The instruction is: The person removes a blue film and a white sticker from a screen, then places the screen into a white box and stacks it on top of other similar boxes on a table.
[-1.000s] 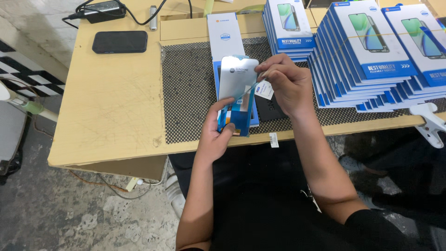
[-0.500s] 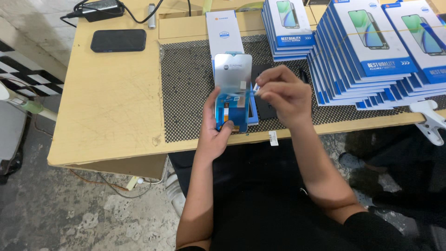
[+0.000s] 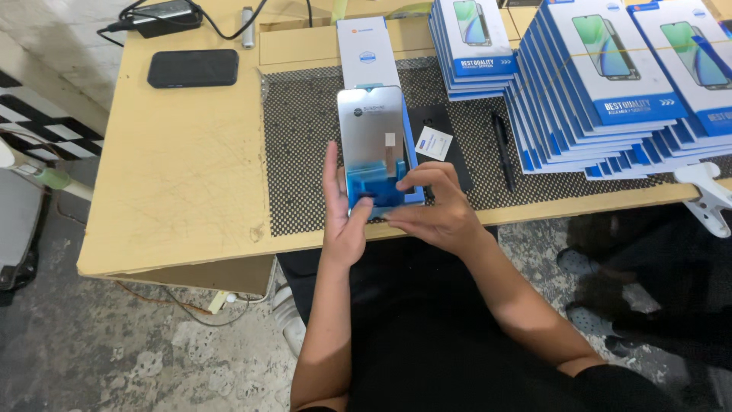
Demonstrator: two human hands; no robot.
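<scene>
Left hand [image 3: 343,221] fingers cradle the silver phone screen panel [image 3: 372,141] from behind; right hand [image 3: 435,210] fingers pinch its blue lower end [image 3: 374,191], above the surface [image 3: 183,175].

Screen panel's [image 3: 372,133] lower end behind fingers [image 3: 427,179]

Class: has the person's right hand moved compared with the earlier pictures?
Yes. The right hand dropped from the screen panel's upper right to its lower end, nearer the table edge.
</scene>
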